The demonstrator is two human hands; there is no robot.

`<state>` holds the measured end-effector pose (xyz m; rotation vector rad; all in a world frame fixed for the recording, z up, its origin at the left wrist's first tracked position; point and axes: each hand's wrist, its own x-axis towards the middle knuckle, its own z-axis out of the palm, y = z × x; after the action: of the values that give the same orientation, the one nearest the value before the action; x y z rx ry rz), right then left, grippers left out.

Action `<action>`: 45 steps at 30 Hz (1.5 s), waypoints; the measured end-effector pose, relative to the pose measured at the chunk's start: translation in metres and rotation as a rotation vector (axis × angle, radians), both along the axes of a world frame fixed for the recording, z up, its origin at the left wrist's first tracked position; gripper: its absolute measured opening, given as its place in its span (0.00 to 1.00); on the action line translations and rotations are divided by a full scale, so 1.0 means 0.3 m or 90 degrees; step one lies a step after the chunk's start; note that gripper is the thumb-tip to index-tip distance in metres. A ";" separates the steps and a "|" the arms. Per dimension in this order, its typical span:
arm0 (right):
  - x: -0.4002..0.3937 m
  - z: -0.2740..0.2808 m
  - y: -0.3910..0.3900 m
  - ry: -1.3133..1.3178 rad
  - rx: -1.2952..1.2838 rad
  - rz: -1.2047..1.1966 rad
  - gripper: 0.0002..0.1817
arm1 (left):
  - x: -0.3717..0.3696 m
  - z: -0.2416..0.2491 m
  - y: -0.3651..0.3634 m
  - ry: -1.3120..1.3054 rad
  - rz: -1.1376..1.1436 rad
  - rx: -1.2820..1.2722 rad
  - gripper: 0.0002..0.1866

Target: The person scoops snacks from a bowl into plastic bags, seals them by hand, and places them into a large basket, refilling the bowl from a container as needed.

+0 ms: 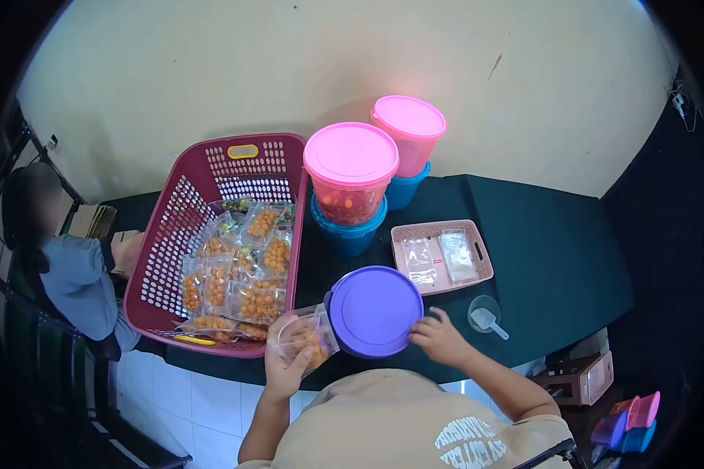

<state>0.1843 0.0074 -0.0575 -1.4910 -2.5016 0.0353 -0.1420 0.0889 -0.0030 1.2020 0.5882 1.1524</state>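
- My left hand [288,361] grips a small clear bag of orange snacks [305,336], fingers curled round it, at the bench [555,258] edge.
- My right hand [440,338] rests loose fingers on the purple lid [374,311], touching its rim.
- The maroon basket [172,234] of filled bags sits just left.

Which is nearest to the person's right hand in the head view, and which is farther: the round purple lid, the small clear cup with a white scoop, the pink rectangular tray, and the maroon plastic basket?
From the right hand:
1. Round purple lid: touching it, just to its left.
2. Small clear cup with a white scoop: close by on the right.
3. Pink rectangular tray: farther back on the table.
4. Maroon plastic basket: farthest, on the left.
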 end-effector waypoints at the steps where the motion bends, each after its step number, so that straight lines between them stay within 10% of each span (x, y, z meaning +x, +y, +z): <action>1: 0.020 0.002 0.008 0.002 -0.002 -0.004 0.12 | 0.001 0.000 0.001 0.002 -0.004 -0.002 0.31; 7: 0.064 0.022 0.051 0.320 -0.135 -0.061 0.07 | 0.003 -0.017 0.011 0.012 -0.006 0.013 0.31; 45: -0.035 0.010 0.133 0.242 -0.037 -0.143 0.09 | 0.037 -0.016 0.034 0.009 0.009 -0.002 0.31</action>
<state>0.1737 0.0472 -0.0544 -1.6041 -2.0431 0.3237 -0.1310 0.0989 -0.0077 1.2059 0.6096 1.1555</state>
